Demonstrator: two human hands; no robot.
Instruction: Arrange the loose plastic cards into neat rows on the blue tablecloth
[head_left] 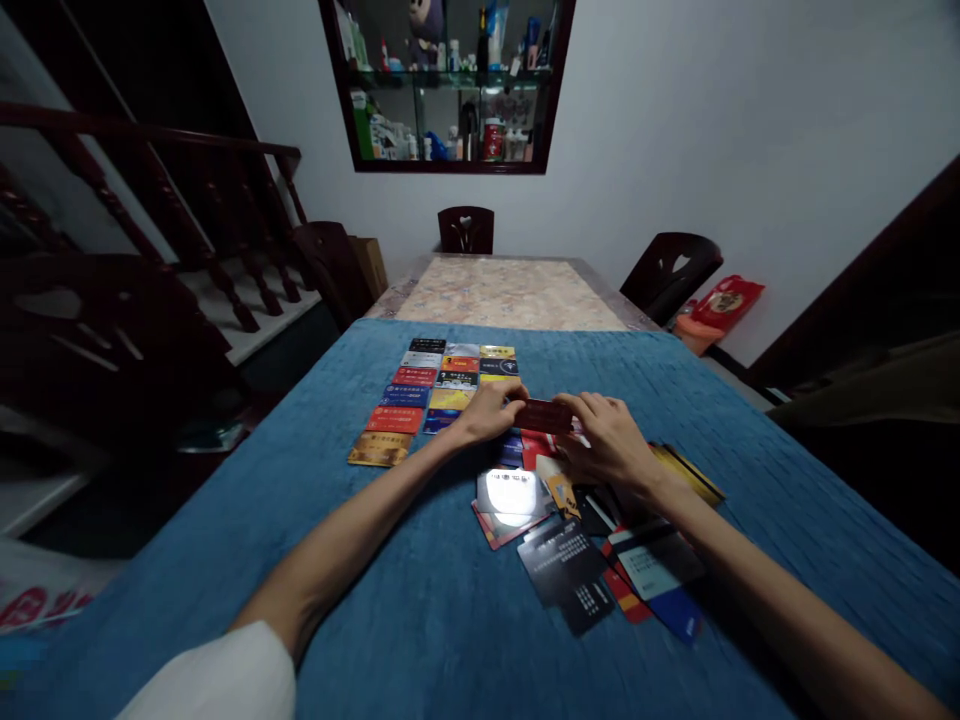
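Observation:
Between my two hands is a dark red card, pinched at its left end by my left hand and at its right end by my right hand. Both hands have their fingers closed on it. To the left, cards lie in neat columns, among them a gold card, an orange-red card and a blue card. Below my right hand spreads a loose overlapping pile, with a shiny silver card, a dark grey card and a pale card. My left hand partly hides the right column.
A blue cloth covers the near part of the table, and a patterned tabletop shows beyond it. Chairs stand around, including one at the far end and one at the right. A stair railing runs along the left.

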